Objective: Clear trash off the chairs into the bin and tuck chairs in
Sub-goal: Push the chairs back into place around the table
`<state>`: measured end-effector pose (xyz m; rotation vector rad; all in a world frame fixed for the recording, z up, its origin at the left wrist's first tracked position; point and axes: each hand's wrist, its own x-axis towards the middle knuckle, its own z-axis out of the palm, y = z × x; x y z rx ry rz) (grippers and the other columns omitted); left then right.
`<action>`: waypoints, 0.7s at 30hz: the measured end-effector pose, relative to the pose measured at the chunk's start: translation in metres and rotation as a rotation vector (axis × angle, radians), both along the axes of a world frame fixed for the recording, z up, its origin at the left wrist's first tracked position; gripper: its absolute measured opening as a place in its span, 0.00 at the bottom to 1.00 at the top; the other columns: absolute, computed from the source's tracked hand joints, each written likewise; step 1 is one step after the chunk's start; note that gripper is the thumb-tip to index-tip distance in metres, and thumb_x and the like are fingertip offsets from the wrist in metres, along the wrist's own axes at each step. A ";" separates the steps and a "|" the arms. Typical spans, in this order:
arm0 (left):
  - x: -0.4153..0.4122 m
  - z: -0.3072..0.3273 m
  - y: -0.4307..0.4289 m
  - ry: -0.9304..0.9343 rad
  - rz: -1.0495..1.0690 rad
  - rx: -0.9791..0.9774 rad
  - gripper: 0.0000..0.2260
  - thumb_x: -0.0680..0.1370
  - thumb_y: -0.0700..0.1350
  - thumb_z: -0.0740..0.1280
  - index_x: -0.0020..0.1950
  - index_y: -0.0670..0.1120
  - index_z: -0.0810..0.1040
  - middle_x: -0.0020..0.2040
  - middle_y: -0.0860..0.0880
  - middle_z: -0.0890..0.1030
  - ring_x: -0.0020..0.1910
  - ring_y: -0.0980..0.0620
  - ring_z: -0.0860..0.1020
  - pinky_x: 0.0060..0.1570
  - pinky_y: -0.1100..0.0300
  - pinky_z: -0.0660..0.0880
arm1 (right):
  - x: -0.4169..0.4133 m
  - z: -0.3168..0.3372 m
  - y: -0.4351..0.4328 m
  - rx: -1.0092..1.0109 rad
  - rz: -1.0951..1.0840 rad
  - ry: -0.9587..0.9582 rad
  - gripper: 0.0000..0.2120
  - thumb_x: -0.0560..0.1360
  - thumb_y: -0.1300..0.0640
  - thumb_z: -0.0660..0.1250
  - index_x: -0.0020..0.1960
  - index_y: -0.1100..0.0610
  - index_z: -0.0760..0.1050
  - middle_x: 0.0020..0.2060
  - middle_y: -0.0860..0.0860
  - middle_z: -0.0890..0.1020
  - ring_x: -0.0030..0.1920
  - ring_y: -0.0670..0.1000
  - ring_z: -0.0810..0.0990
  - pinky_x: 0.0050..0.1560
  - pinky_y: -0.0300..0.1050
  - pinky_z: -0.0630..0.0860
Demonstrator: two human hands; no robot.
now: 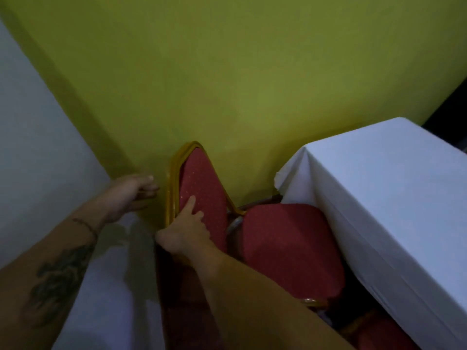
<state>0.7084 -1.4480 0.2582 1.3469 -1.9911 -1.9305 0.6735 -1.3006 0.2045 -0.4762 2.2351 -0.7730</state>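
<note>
A red padded chair with a gold metal frame stands by the yellow wall. Its backrest (202,188) rises in the middle of the head view, and its seat (290,248) reaches partly under a table draped in white cloth (379,198). My right hand (183,229) holds the lower edge of the backrest, thumb behind the frame and fingers on the red padding. Left of the backrest, my left hand (131,195) hovers with loosely curled fingers, not touching the chair and holding nothing. No trash or bin is visible.
A yellow-green wall (227,72) fills the background just behind the chair. A white surface (38,147) runs along the left. A second red chair seat (384,334) shows at the bottom right beside the table.
</note>
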 end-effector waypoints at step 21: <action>-0.020 -0.007 0.180 -0.123 -0.312 -0.189 0.21 0.77 0.35 0.66 0.66 0.38 0.61 0.50 0.37 0.76 0.40 0.44 0.79 0.32 0.50 0.80 | 0.017 0.014 0.178 0.134 0.157 -0.017 0.53 0.68 0.47 0.68 0.80 0.54 0.36 0.74 0.62 0.65 0.73 0.63 0.66 0.71 0.55 0.67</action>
